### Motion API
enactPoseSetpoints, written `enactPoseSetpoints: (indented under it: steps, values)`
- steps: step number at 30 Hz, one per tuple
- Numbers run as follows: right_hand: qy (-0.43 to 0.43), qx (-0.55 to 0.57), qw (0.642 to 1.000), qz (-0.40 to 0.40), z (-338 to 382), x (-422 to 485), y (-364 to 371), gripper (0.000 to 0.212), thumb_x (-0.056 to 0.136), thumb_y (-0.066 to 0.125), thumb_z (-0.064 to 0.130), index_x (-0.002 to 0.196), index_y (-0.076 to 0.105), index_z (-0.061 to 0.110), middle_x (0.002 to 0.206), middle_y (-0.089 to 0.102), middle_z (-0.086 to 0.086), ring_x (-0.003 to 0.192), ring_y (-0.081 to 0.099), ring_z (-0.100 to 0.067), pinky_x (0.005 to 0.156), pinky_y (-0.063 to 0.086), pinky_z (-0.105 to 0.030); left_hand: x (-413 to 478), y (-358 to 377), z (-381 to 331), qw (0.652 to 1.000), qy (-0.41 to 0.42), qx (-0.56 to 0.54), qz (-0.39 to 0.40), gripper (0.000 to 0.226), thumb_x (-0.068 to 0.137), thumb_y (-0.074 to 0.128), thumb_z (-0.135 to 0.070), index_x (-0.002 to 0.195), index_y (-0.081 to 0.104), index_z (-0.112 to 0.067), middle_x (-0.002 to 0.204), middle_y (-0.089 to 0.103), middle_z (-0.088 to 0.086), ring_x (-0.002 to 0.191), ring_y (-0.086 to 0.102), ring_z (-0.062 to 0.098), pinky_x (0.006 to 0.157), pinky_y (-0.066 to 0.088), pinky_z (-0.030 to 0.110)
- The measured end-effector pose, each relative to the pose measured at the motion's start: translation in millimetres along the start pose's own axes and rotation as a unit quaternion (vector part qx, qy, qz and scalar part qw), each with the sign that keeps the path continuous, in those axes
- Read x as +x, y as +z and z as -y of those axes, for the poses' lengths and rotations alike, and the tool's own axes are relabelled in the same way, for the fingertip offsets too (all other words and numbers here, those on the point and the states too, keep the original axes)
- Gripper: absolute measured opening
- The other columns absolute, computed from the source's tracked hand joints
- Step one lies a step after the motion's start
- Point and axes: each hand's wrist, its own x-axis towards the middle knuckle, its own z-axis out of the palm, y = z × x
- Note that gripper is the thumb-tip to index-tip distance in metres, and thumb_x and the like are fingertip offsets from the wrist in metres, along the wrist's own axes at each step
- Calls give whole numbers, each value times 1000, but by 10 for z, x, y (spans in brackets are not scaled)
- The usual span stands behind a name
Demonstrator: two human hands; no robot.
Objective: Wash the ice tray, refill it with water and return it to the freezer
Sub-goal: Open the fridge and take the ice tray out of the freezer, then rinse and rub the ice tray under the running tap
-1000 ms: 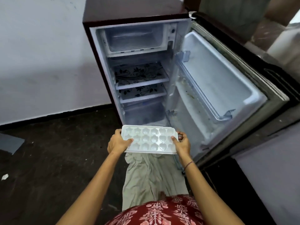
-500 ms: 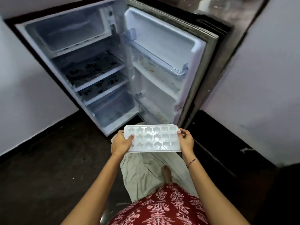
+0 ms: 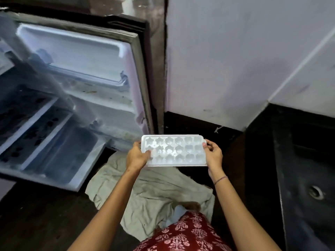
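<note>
A white ice tray [image 3: 175,150] with star and heart shaped cells is held level in front of me, above the floor. My left hand [image 3: 136,157] grips its left end, thumb over the rim. My right hand [image 3: 213,155] grips its right end. The cells look empty. The small fridge [image 3: 54,109] stands open at the left, its door [image 3: 87,69] swung towards the wall. The freezer compartment is out of the frame.
A pale cloth [image 3: 154,192] lies on the dark floor under my arms. A dark stone sink [image 3: 308,178] with a metal drain [image 3: 316,192] sits at the right. White walls [image 3: 226,60] meet behind it.
My view has swung right, away from the fridge; the sink has come into sight and the freezer compartment has left the frame. Both hands still hold the tray the same way.
</note>
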Motion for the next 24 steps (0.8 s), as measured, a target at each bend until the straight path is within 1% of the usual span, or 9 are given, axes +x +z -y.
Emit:
enactPoseSetpoints:
  steps: [3, 6, 7, 8, 11, 14, 19, 22, 24]
  values:
    - [-3, 8, 998, -59, 87, 143, -307, 22, 92, 59, 19, 113, 62, 11, 89, 58, 0, 78, 56, -8, 67, 49, -14, 115, 275, -307, 998, 38, 19, 35, 42, 82, 65, -15, 121, 50, -14, 113, 63, 6, 104, 60, 28, 89, 49, 40]
    - [15, 35, 993, -111, 202, 273, -600, 19, 96, 52, 24, 108, 64, 16, 102, 65, -4, 93, 61, -15, 83, 53, -31, 214, 562, -644, 994, 79, 44, 63, 44, 82, 66, -18, 122, 50, -14, 115, 64, 6, 106, 60, 28, 90, 48, 41]
    - [18, 43, 991, -127, 241, 317, -701, 18, 96, 51, 25, 107, 63, 17, 104, 65, -4, 96, 62, -17, 86, 53, -34, 239, 659, -768, 991, 91, 61, 72, 46, 82, 67, -20, 124, 49, -14, 116, 64, 6, 106, 60, 28, 90, 48, 39]
    - [16, 49, 988, -144, 266, 371, -803, 18, 96, 52, 25, 108, 63, 16, 105, 65, -4, 97, 62, -17, 85, 53, -34, 264, 761, -895, 988, 101, 77, 83, 47, 82, 67, -23, 126, 48, -15, 116, 64, 6, 106, 60, 27, 89, 48, 38]
    - [11, 64, 980, -188, 340, 539, -1095, 21, 95, 54, 21, 113, 62, 13, 106, 64, -4, 96, 61, -15, 75, 51, -24, 348, 1068, -1273, 980, 126, 88, 123, 50, 82, 68, -24, 127, 48, -18, 115, 64, 4, 103, 61, 25, 85, 47, 35]
    - [15, 94, 967, -237, 420, 770, -1401, 21, 95, 54, 22, 111, 64, 13, 109, 65, -5, 100, 61, -17, 82, 51, -29, 466, 1424, -1676, 968, 162, 101, 161, 50, 79, 69, -23, 125, 50, -17, 112, 65, 6, 101, 62, 26, 87, 49, 39]
    - [16, 125, 943, -308, 492, 1094, -2016, 13, 92, 59, 20, 104, 63, 18, 106, 67, -6, 97, 64, -19, 78, 51, -28, 542, 2107, -2384, 940, 227, 90, 238, 49, 80, 69, -19, 124, 49, -17, 113, 64, 1, 97, 64, 26, 85, 52, 44]
    - [18, 142, 921, -361, 506, 1209, -2391, 12, 92, 59, 21, 103, 63, 18, 107, 67, -6, 100, 64, -20, 83, 52, -31, 465, 2555, -2780, 921, 258, 85, 280, 49, 80, 69, -15, 125, 48, -16, 108, 64, 0, 92, 63, 25, 82, 54, 44]
    - [18, 153, 904, -399, 524, 1232, -2618, 14, 92, 59, 20, 105, 63, 16, 106, 67, -6, 101, 64, -21, 87, 52, -33, 383, 2860, -3018, 903, 280, 84, 314, 50, 81, 68, -14, 126, 47, -15, 112, 64, 5, 94, 64, 27, 82, 53, 44]
